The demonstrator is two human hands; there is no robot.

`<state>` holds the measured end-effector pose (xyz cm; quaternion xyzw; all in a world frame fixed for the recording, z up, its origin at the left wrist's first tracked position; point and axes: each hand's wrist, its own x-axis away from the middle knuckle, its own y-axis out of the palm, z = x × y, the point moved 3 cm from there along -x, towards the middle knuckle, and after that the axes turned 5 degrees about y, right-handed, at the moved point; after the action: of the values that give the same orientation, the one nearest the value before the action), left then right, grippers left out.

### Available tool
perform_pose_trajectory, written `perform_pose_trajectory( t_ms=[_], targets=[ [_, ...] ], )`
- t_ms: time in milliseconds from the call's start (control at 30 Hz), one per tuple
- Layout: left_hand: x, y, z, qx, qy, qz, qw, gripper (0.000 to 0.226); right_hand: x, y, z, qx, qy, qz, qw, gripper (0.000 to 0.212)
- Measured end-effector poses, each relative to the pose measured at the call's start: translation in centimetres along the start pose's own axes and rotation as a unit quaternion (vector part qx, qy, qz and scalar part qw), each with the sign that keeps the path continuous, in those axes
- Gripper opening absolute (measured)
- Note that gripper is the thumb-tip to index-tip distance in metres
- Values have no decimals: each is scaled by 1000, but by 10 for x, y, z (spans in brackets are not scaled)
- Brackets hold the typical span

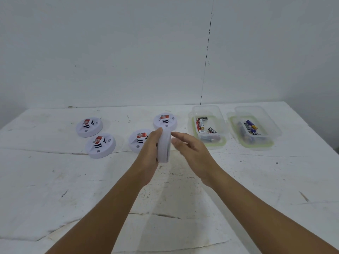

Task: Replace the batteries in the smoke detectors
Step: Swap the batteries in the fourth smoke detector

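My left hand [149, 151] grips a white round smoke detector [164, 146] on edge, above the table's middle. My right hand [189, 145] hovers just to its right with fingers relaxed and spread; I cannot tell whether the fingertips touch the detector. Several more white smoke detectors with red labels lie flat on the table: one at the far left [89, 127], one in front of it [100, 145], one partly behind my left hand [138, 142], one behind the held unit [165, 121].
Two clear plastic boxes with green-rimmed lids under them stand at the right: the nearer-centre box [208, 125] holds several black, red and white batteries, the right box [254, 128] several blue and dark batteries. The white table [174, 189] is scuffed and cracked; a wall rises behind it.
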<state>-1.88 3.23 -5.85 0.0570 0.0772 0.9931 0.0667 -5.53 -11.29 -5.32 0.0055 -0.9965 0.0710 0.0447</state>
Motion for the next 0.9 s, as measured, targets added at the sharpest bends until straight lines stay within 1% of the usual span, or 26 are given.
perform_pose_trajectory(
  t_ms=[67, 100, 133, 167, 233, 267, 333, 400, 433, 500, 567, 633, 700, 767, 900],
  targets=[
    [3, 3, -2, -51, 12, 0, 999, 67, 0, 0, 1, -81, 56, -50, 994, 39],
    [4, 5, -4, -72, 5, -10, 997, 74, 0, 0, 2, -100, 71, -60, 991, 43],
    [5, 8, -6, -89, -4, -27, 996, 77, -1, -1, 4, -113, 77, -60, 989, 43],
    [4, 10, -7, -105, -6, -38, 994, 72, -2, -2, 6, -120, 78, -52, 988, 39],
    [5, 12, -5, -119, -8, -27, 993, 46, -5, -4, 13, -122, 77, -21, 989, 29],
    [4, 12, -6, -111, -10, -21, 994, 38, -6, -6, 17, -123, 77, -7, 989, 26],
    [3, 8, -6, -123, 11, -15, 992, 36, -9, -10, 24, -141, 86, 13, 986, 25],
    [7, 3, -6, -161, 46, -19, 986, 44, -10, -15, 29, -177, 97, 25, 979, 26],
    [9, -1, -10, -167, 49, -15, 985, 45, -10, -17, 30, -196, 101, 28, 975, 26],
    [10, -10, -19, -170, 33, 7, 985, 39, -8, -21, 31, -223, 104, 30, 969, 26],
    [12, -12, -24, -154, 1, 15, 988, 29, -8, -22, 34, -239, 107, 35, 965, 26],
    [14, -10, -26, -98, -24, 7, 995, 23, -9, -20, 38, -266, 117, 41, 956, 27],
    [14, -6, -26, -35, -39, 6, 999, 26, -10, -17, 41, -302, 131, 45, 943, 26],
    [12, -5, -24, -22, -31, 17, 999, 28, -11, -14, 41, -295, 138, 41, 945, 25],
    [6, -14, -12, -93, 25, 23, 995, 28, -15, -20, 37, -170, 139, 27, 975, 26]
  ],
)
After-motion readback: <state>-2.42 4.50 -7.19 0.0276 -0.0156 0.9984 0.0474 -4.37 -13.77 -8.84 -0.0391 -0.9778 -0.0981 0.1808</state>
